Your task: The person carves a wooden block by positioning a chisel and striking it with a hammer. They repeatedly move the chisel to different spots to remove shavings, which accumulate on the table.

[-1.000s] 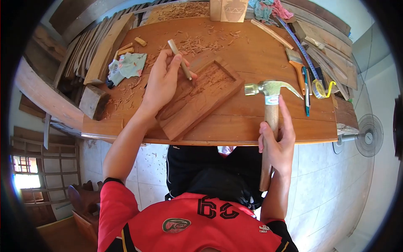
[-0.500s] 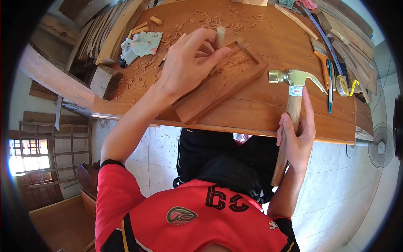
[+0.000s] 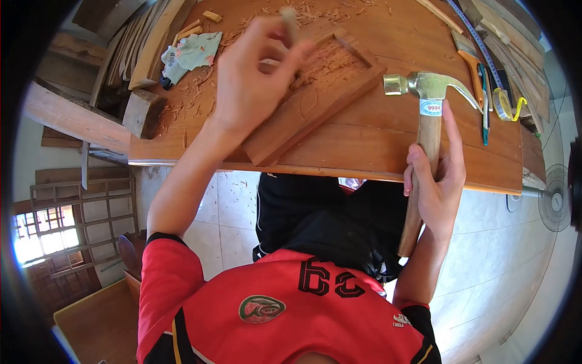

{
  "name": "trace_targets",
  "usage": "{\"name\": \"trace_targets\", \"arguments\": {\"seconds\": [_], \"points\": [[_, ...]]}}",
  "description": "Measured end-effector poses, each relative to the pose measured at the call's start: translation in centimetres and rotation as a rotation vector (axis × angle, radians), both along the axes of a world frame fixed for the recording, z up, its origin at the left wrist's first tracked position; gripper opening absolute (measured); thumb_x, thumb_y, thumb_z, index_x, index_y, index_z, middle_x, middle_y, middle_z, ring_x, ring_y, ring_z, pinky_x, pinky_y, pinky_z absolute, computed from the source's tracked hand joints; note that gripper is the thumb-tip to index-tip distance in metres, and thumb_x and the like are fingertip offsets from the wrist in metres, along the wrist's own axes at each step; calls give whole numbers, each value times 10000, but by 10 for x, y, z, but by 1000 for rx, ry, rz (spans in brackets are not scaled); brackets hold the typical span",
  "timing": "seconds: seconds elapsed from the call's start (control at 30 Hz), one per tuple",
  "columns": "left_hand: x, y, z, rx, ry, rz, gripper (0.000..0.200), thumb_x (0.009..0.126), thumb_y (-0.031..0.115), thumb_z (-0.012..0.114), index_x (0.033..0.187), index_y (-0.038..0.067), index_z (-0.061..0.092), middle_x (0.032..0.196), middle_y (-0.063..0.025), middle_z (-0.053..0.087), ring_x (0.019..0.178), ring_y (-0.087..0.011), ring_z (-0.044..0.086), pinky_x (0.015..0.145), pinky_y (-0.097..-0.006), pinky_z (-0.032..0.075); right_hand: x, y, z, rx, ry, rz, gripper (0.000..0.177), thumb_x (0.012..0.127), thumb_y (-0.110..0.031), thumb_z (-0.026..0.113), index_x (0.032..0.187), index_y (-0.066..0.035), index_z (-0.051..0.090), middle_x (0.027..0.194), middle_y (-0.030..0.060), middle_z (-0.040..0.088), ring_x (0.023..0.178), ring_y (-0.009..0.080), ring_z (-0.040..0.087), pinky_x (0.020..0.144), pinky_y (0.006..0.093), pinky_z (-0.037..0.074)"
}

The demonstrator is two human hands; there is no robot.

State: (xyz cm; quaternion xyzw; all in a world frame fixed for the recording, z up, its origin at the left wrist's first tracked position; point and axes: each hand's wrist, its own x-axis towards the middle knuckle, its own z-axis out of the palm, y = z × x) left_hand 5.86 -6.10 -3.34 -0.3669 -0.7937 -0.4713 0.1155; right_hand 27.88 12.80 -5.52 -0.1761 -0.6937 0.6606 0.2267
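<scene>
My left hand is closed round a chisel, which is blurred, its tip hidden behind my fingers above the carved panel. The panel lies slantwise on the desk, running from 7 to 1 o'clock, with chips in its recess. My right hand is clamped on the handle of the hammer, whose head is over the desk at 3 o'clock of the panel. A cloth lies at 10 o'clock, a brush at 2.
</scene>
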Motion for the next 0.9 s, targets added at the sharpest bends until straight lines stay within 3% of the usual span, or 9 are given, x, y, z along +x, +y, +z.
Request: {"name": "trace_targets", "arguments": {"seconds": [0.1, 0.2, 0.3, 0.4, 0.5, 0.6, 0.7, 0.9], "points": [[-15, -2, 3, 227, -352, -73, 283, 992, 165, 718, 1122, -16, 544, 990, -140, 680, 863, -214, 767, 674, -308, 653, -2, 1, -3, -16, 9, 15, 691, 968, 59, 617, 1598, -95, 377, 990, 60, 657, 548, 41, 501, 457, 212, 418], [-18, -5, 1, 297, -442, -179, 304, 1034, 129, 650, 1201, -28, 450, 1126, -164, 640, 930, -280, 764, 779, -326, 656, -3, 2, -1, -25, 7, 34, 688, 973, 52, 610, 1601, -100, 372, 855, 25, 621, 536, 42, 495, 454, 212, 416], [-22, -7, 2, 339, -364, -177, 295, 1034, 127, 649, 1203, -17, 455, 1115, -156, 642, 922, -267, 762, 800, -332, 656, -3, 2, 1, -45, -5, 17, 693, 976, 47, 607, 1607, -104, 361, 788, 8, 591, 526, 42, 495, 453, 210, 415], [-16, -4, 4, 233, -270, -109, 300, 1037, 138, 648, 1206, -24, 461, 1131, -162, 643, 912, -276, 764, 796, -342, 653, -3, 4, -1, -45, 0, 36, 694, 977, 47, 606, 1608, -101, 357, 807, 18, 604, 525, 44, 502, 451, 209, 417], [-11, -1, 0, 131, -118, -88, 295, 1005, 131, 701, 1185, -6, 511, 1057, -144, 685, 885, -221, 768, 728, -312, 622, -4, 4, -2, -39, 2, 33, 694, 977, 47, 606, 1608, -98, 356, 808, 21, 609, 524, 43, 505, 450, 209, 417], [-6, -3, 6, -141, 350, -11, 287, 931, 109, 786, 1123, 31, 588, 949, -101, 715, 815, -167, 763, 655, -287, 576, -3, 3, -2, -26, 0, 35, 692, 977, 47, 606, 1607, -93, 356, 804, 21, 612, 524, 41, 504, 448, 208, 417], [-5, 5, 3, -102, 624, -104, 296, 857, 96, 845, 1064, 67, 635, 877, -63, 716, 756, -146, 745, 619, -275, 553, -2, 4, -3, -21, 1, 33, 696, 974, 47, 612, 1607, -92, 356, 795, 19, 609, 525, 40, 503, 450, 208, 418], [2, 10, -3, -134, 599, -87, 304, 849, 111, 855, 1058, 54, 641, 890, -77, 710, 745, -178, 737, 644, -297, 575, 0, 5, -4, -8, -7, 43, 701, 970, 42, 626, 1605, -93, 361, 776, 12, 602, 522, 40, 496, 453, 209, 411]]}}
